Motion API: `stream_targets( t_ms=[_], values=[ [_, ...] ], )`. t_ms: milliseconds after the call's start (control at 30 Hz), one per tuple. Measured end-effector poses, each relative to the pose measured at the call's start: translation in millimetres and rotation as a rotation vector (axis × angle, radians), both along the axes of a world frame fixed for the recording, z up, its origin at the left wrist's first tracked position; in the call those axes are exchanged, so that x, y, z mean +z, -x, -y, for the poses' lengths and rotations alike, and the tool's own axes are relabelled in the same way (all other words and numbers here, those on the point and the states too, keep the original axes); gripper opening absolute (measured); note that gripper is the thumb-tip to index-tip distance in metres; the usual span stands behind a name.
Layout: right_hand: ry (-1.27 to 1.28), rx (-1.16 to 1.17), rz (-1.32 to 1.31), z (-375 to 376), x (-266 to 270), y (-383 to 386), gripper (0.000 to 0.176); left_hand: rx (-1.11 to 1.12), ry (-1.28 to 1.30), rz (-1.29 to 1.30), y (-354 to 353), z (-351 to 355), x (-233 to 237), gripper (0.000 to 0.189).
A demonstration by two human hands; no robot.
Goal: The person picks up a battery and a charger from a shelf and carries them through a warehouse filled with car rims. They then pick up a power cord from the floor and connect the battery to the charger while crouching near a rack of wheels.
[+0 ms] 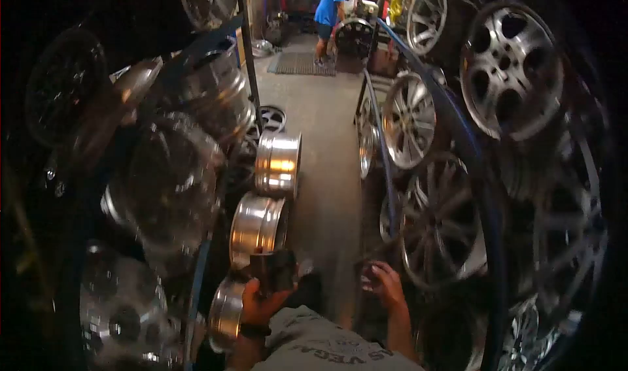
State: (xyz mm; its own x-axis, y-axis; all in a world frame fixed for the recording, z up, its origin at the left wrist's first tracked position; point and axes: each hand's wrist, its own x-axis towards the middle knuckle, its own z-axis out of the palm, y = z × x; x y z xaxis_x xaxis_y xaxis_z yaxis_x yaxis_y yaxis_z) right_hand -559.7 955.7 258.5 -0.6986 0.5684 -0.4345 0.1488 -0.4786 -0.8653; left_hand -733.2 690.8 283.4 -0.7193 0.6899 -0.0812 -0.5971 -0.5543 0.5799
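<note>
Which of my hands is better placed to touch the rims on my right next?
Probably your right hand: it looks nearer the large spoked rim on that side, while your left hand holds a dark object.

The aisle floor [327, 122] lies open between wheel racks, narrowed by upright rims [278, 165] along its left.

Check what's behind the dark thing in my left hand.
Behind the dark object in your left hand is a shiny metal rim; its covered lower part, and anything else there, can't be seen.
</note>
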Motion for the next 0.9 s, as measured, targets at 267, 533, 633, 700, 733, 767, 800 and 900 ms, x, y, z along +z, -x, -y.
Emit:
stream_targets(
  t_ms=[267,533,633,700,733,767,800,900],
  values=[
    [0.041,-0.187,0.042,-168,41,159,0.026,-0.087,-0.233,0.257,220,-213,46,0.061],
    [0.103,-0.234,0.054,-365,1,349,0.021,-0.07,-0.351,0.285,411,-420,9,0.063],
    [0.025,-0.171,0.032,-447,8,426,0.024,-0.025,-0.376,0.357,472,-491,15,0.063],
    [0.031,-0.156,0.036,-491,21,483,0.022,-0.047,-0.376,0.278,511,-528,19,0.064],
    [0.017,-0.129,0.003,-510,34,516,0.022,-0.042,-0.361,0.289,527,-542,21,0.064],
    [-0.001,-0.103,-0.037,-530,43,546,0.022,-0.031,-0.345,0.303,547,-559,21,0.066],
    [0.03,-0.058,-0.063,-552,45,573,0.024,-0.02,-0.34,0.308,568,-578,21,0.067],
    [0.041,0.026,-0.086,-603,65,652,0.025,-0.006,-0.355,0.348,628,-634,12,0.072]
  ],
)
